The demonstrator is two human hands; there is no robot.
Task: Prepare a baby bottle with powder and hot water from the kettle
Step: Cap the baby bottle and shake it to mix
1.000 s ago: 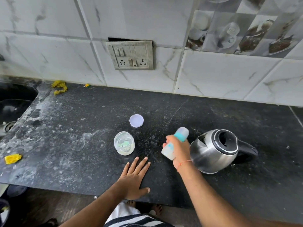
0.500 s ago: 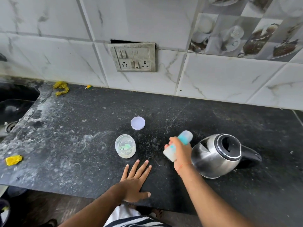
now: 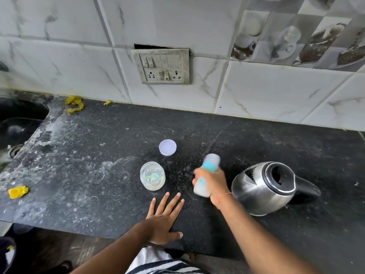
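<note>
My right hand [image 3: 212,181] grips a baby bottle [image 3: 207,176] with a teal ring and clear cap, tilted above the black counter and blurred by motion. Flat on the counter near its front edge lies my left hand [image 3: 165,218], fingers spread. Just beyond those fingers stands an open clear jar [image 3: 152,178] with pale powder and a green scoop inside. Its white lid [image 3: 167,147] lies farther back. A steel kettle [image 3: 262,187] with a black handle and open lid hole sits right of the bottle.
The black stone counter [image 3: 79,155] carries white powder smears and yellow scraps [image 3: 18,191]. A dark sink [image 3: 17,123] lies at the left end. A switch and socket plate [image 3: 162,66] is set in the tiled wall behind.
The bottle in my right hand has shifted slightly and is now motion-blurred. My left hand stays flat on the counter. Jar, lid and kettle have not moved.
</note>
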